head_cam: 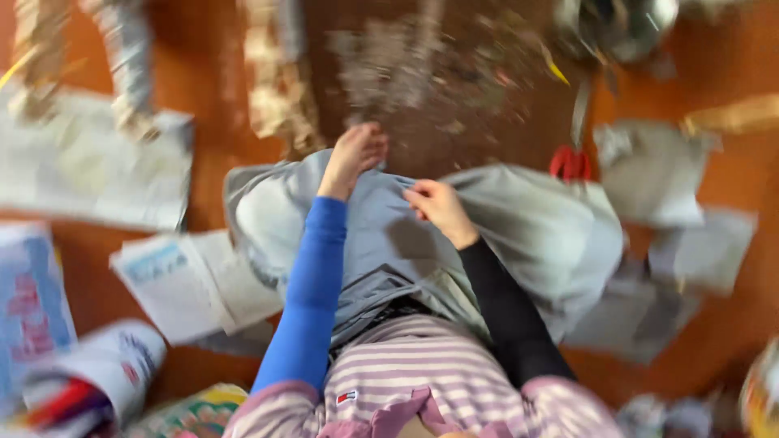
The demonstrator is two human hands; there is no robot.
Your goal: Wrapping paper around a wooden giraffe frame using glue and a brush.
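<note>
Nearest the camera, a pink-and-white striped top (422,377), worn over a blue sleeve (312,292) on the left arm and a black sleeve (507,312) on the right. Just beyond, grey fabric (519,235) spread across the lap and out over the orange-brown floor (730,324), bunched toward the middle.

Left hand (355,156) stretched forward at the far edge of the grey fabric, fingers bent down onto the cloth; too blurred to say whether clamped on it or only pressing. Right hand (438,209) just beside it, nearer the body, fingers pinched together on a fold of the same grey fabric. Hands close together but not touching.

To the left, newspaper sheets (191,280) lying flat on the floor, a rolled paper (101,369) near the lower corner, another large sheet (89,166) farther up. To the right, crumpled grey paper pieces (649,174) scattered beside the cloth.

Just past the fabric's far right edge, red-handled scissors (573,150) lying on the floor, blades pointing away. Farther still, a heap of small scraps (422,65) in the middle, and a rounded metal bowl (629,24) at the top right, all heavily blurred.
</note>
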